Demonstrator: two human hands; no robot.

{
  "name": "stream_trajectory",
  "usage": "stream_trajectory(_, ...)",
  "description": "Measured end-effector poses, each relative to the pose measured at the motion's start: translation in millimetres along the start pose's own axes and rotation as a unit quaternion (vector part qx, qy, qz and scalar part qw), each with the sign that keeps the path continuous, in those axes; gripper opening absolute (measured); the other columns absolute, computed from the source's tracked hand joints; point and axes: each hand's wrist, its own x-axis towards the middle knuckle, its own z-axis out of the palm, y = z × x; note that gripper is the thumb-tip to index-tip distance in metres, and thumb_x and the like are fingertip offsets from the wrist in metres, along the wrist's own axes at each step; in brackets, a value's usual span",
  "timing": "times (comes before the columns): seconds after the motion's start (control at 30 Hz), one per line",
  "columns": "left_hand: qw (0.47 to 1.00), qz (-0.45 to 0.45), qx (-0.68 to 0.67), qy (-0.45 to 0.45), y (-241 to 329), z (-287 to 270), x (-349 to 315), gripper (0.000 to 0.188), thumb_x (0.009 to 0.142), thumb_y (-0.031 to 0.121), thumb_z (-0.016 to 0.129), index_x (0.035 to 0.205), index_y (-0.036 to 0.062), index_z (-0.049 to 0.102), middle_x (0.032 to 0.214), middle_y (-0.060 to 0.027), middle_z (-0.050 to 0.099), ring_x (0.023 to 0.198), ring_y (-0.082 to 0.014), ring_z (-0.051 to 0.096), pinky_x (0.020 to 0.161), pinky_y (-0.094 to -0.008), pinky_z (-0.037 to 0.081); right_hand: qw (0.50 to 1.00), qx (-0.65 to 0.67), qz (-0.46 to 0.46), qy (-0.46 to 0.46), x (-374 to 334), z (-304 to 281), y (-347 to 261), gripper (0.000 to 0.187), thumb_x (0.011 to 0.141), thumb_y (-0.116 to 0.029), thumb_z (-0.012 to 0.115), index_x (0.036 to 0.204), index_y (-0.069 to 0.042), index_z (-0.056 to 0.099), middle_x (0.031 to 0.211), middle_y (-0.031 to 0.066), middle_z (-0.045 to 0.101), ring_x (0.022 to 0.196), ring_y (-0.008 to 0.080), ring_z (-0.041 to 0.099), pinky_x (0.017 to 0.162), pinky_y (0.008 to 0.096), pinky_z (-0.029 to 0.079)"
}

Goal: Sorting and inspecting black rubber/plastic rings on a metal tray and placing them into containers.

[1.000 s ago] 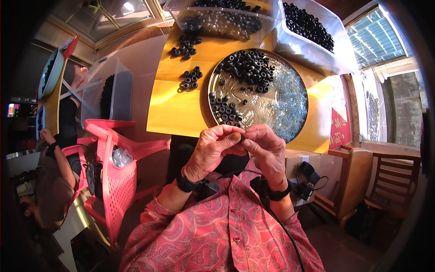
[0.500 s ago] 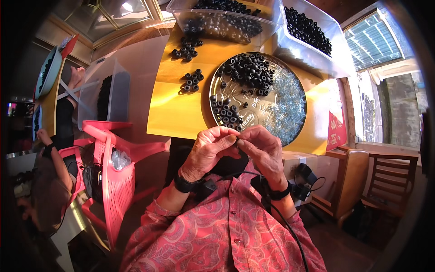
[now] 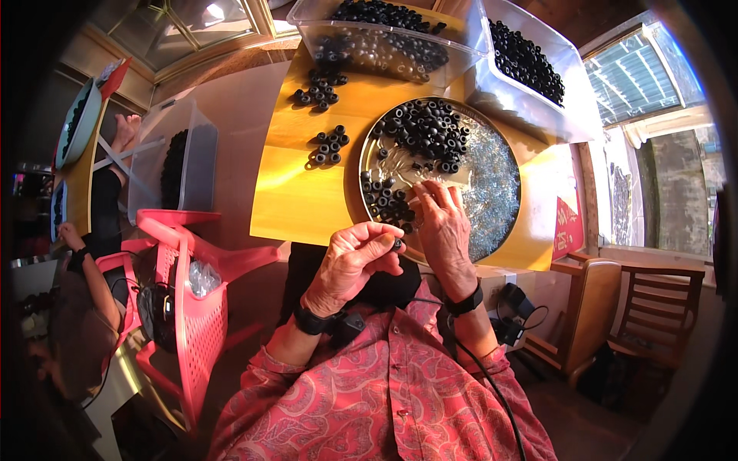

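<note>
My left hand [image 3: 355,260] is closed in a pinch at the tray's near edge. Between its thumb and forefinger sits a small black ring-shaped bead [image 3: 398,244]. My right hand [image 3: 444,230] reaches over the round metal tray [image 3: 364,157], fingers stretched and a little apart, right beside a small cluster of black beads [image 3: 382,196]; its fingertips are partly hidden. Farther back on the tray lies a bigger heap of black beads [image 3: 427,131]. Tiny shiny bluish-clear pieces [image 3: 496,184] cover the tray's right side.
The tray stands on a yellow board [image 3: 288,207]. Two small bead groups, including one nearer group [image 3: 329,146], lie to its left. Clear bins [image 3: 392,50] of beads stand behind. A pink chair [image 3: 204,307] is at left, near another person's arm [image 3: 96,269]; a wooden chair [image 3: 600,307] is at right.
My right hand has parted from the left and moved forward over the tray. My left hand stays near its place, the black bead now showing in its fingers.
</note>
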Motion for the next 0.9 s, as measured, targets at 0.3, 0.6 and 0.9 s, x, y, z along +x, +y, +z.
stream_trajectory(0.3, 1.0, 0.005, -0.001, -0.003, -2.9, -0.3, -0.1, 0.021, 0.093, 0.013, 0.06, 0.107, -0.002, 0.062, 0.09, -0.0125, 0.067, 0.066, -0.017, 0.067, 0.065, -0.0278, 0.056, 0.997, -0.016, 0.071, 0.012, -9.1, 1.1, -6.0, 0.011, 0.08, -0.005, 0.06, 0.091, -0.004, 0.057, 0.09, 0.0131, 0.054, 0.088, 0.031, 0.055, 0.073, 0.0398, 0.048)
stream_trajectory(0.6, 1.0, 0.008, -0.024, -0.012, -6.7, 2.9, 1.2, 0.022, 0.095, 0.014, 0.058, 0.111, -0.0015, 0.061, 0.09, -0.0108, 0.067, 0.071, -0.0153, 0.066, 0.067, -0.0271, 0.056, 0.871, 0.44, 0.217, -0.014, -33.6, -26.1, -13.2, 0.023, 0.09, -0.003, 0.06, 0.113, -0.002, 0.061, 0.091, 0.0075, 0.064, 0.073, 0.0153, 0.062, 0.062, 0.0257, 0.049)
stream_trajectory(0.9, 0.999, -0.003, -0.027, -0.017, -6.5, 14.1, 1.0, 0.023, 0.095, 0.015, 0.058, 0.112, -0.0012, 0.06, 0.085, -0.0077, 0.067, 0.071, -0.0145, 0.065, 0.068, -0.0254, 0.055, 0.685, 0.669, 0.287, -0.032, -47.0, -38.4, -14.8, 0.017, 0.09, -0.002, 0.063, 0.106, 0.001, 0.065, 0.098, 0.0072, 0.068, 0.083, 0.0102, 0.065, 0.066, 0.0208, 0.05)
